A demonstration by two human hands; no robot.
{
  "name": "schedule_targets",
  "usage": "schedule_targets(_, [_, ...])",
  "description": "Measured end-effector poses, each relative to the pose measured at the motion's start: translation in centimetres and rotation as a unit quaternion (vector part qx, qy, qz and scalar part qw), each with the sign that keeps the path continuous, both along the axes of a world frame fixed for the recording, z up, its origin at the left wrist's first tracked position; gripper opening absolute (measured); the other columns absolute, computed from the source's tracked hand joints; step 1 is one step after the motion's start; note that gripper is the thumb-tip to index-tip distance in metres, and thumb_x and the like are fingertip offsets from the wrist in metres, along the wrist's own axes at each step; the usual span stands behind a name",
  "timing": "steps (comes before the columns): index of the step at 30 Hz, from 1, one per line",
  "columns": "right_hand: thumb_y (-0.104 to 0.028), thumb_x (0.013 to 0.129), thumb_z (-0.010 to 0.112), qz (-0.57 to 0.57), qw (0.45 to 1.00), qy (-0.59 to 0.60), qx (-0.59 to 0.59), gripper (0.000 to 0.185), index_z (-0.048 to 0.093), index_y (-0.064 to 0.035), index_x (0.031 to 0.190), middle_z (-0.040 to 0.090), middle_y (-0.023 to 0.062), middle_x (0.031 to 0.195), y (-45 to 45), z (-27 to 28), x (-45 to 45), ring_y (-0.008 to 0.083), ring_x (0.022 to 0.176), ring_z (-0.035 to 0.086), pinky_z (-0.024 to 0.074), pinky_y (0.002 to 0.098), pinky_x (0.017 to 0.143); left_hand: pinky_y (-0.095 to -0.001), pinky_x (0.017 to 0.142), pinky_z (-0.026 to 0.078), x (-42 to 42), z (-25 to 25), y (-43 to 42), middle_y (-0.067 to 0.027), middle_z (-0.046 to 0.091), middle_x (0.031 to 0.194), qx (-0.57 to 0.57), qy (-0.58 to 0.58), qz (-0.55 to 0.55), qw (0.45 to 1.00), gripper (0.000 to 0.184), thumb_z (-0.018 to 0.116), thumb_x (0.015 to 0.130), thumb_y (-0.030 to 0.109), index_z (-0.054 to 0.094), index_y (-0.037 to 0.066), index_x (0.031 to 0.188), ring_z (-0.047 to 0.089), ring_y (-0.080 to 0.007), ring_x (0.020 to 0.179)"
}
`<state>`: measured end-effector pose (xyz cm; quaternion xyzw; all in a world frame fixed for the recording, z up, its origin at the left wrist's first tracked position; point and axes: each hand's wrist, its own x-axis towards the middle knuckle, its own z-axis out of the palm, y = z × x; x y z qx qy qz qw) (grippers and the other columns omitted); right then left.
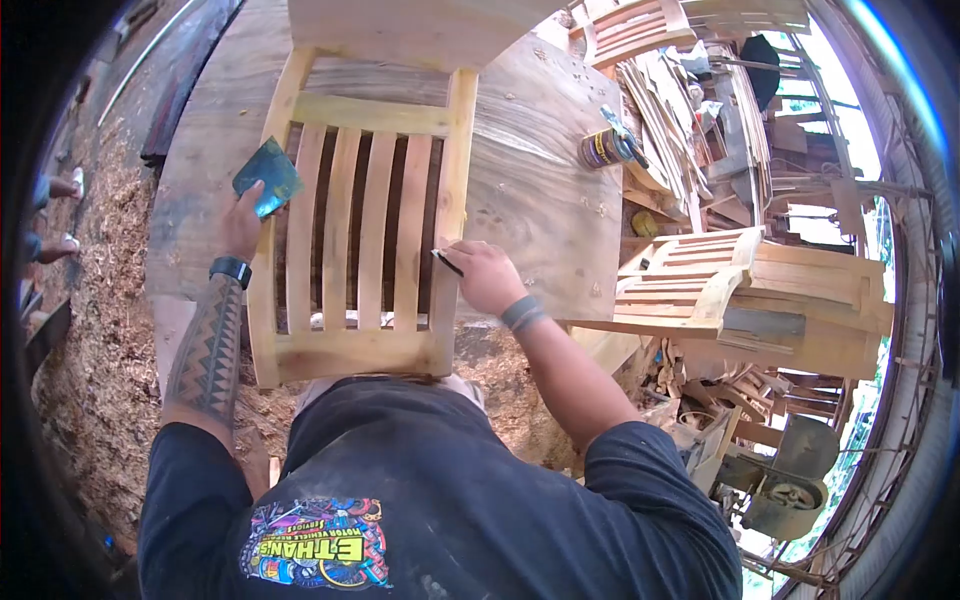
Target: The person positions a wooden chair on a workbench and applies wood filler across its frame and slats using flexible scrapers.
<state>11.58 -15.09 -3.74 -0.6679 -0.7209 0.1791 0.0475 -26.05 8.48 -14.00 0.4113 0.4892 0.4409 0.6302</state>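
A pale wooden chair (375, 120) lies on the work table with its slatted back toward me. In my left hand (240, 225) is a flat, square blue-green plate (268, 180) with smears on it, held above the left post of the chair back. My right hand (485, 275) rests at the right post, its fingers closed around a small dark-handled tool (447, 262). The tool's tip meets or nearly meets the post; its exact kind is hard to make out.
An open tin (603, 149) with a blue item on it stands on the wooden table top (540, 220). Another slatted chair piece (685, 280) is to the right, near stacked wood strips (665, 120). Wood shavings (115, 330) cover the floor; another person's feet show far left.
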Motion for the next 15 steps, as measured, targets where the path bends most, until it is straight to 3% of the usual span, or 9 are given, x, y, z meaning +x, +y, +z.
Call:
schedule_targets(2, [-0.009, 0.092, 0.056, -0.039, 0.996, 0.069, -0.042, 0.036, 0.070, -0.0120, 0.125, 0.071, 0.0121, 0.122, 0.2, 1.3, 1.6, 0.0350, 0.112, 0.067, 0.0547, 0.0465, 0.097, -0.0352, 0.084, 0.057, -0.2, -1.3, 0.1, -0.0114, 0.074, 0.102, 0.027, 0.044, 0.012, 0.999, 0.036, 0.060, 0.104, 0.026, 0.068, -0.006, 0.117, 0.073, -0.0226, 0.093])
schedule_targets(4, [-0.010, 0.092, 0.054, -0.030, 0.999, 0.033, -0.010, 0.036, 0.071, -0.0133, 0.124, 0.072, 0.0145, 0.119, 1.2, 3.2, 3.4, 0.0371, 0.108, 0.068, 0.0563, 0.0465, 0.094, -0.0354, 0.087, 0.055, -1.0, -2.7, 0.1, -0.0113, 0.075, 0.104, 0.070, 0.147, 0.038, 0.986, 0.038, 0.060, 0.104, 0.027, 0.069, -0.007, 0.118, 0.072, -0.0225, 0.098])
schedule_targets(5, [-0.009, 0.090, 0.054, -0.016, 1.000, 0.014, -0.002, 0.037, 0.072, -0.0123, 0.122, 0.072, 0.0151, 0.119, 2.0, 4.4, 4.4, 0.0368, 0.109, 0.068, 0.0559, 0.0463, 0.094, -0.0354, 0.090, 0.054, -2.2, -2.8, -1.5, -0.0118, 0.075, 0.110, 0.221, 0.366, -0.028, 0.904, 0.041, 0.061, 0.104, 0.028, 0.069, -0.008, 0.122, 0.069, -0.0210, 0.104])
schedule_targets(6, [-0.008, 0.088, 0.053, 0.000, 1.000, -0.003, 0.005, 0.037, 0.073, -0.0114, 0.120, 0.072, 0.0157, 0.119, 2.8, 5.1, 5.5, 0.0366, 0.109, 0.067, 0.0555, 0.0461, 0.094, -0.0349, 0.091, 0.054, -2.4, -2.1, -3.2, -0.0115, 0.075, 0.110, 0.168, 0.305, -0.015, 0.937, 0.040, 0.061, 0.104, 0.027, 0.069, -0.008, 0.122, 0.069, -0.0204, 0.104])
schedule_targets(7, [-0.012, 0.088, 0.060, 0.055, 0.998, 0.009, 0.024, 0.040, 0.072, -0.0168, 0.126, 0.072, 0.0066, 0.126, 3.7, 4.9, 6.8, 0.0321, 0.119, 0.065, 0.0527, 0.0445, 0.100, -0.0344, 0.091, 0.054, -2.0, -1.4, -5.0, -0.0112, 0.074, 0.111, 0.115, 0.243, -0.002, 0.963, 0.040, 0.061, 0.104, 0.027, 0.069, -0.007, 0.122, 0.069, -0.0199, 0.104])
schedule_targets(10, [-0.015, 0.088, 0.064, 0.252, 0.947, -0.155, 0.124, 0.046, 0.069, -0.0240, 0.133, 0.067, -0.0062, 0.138, 6.9, 4.2, 9.4, 0.0267, 0.133, 0.056, 0.0471, 0.0431, 0.109, -0.0351, 0.092, 0.055, -2.1, -1.4, -11.6, -0.0103, 0.073, 0.109, 0.048, 0.152, 0.031, 0.987, 0.037, 0.060, 0.103, 0.026, 0.070, -0.006, 0.119, 0.070, -0.0195, 0.104])
schedule_targets(11, [-0.014, 0.087, 0.065, 0.265, 0.943, -0.147, 0.134, 0.048, 0.069, -0.0254, 0.134, 0.065, -0.0081, 0.141, 7.8, 3.6, 10.0, 0.0258, 0.136, 0.053, 0.0432, 0.0444, 0.113, -0.0356, 0.092, 0.055, -2.2, -1.6, -13.9, -0.0101, 0.073, 0.108, 0.042, 0.139, 0.040, 0.989, 0.036, 0.060, 0.103, 0.025, 0.071, -0.006, 0.118, 0.070, -0.0196, 0.103])
schedule_targets(13, [-0.013, 0.085, 0.066, 0.290, 0.935, -0.130, 0.156, 0.052, 0.069, -0.0281, 0.135, 0.061, -0.0120, 0.147, 9.3, 2.2, 10.9, 0.0238, 0.141, 0.048, 0.0356, 0.0471, 0.119, -0.0355, 0.089, 0.058, 0.6, 4.9, -18.9, -0.0100, 0.072, 0.106, -0.078, -0.022, 0.102, 0.992, 0.035, 0.059, 0.102, 0.024, 0.069, -0.004, 0.120, 0.071, -0.0190, 0.101])
schedule_targets(15, [-0.015, 0.088, 0.063, 0.279, 0.939, -0.124, 0.159, 0.052, 0.067, -0.0330, 0.137, 0.056, -0.0146, 0.151, 10.6, 0.2, 11.6, 0.0251, 0.144, 0.045, 0.0354, 0.0500, 0.119, -0.0342, 0.086, 0.059, 1.5, 5.8, -23.1, -0.0093, 0.073, 0.107, -0.101, -0.026, 0.100, 0.990, 0.036, 0.058, 0.103, 0.026, 0.068, -0.004, 0.121, 0.072, -0.0187, 0.096])
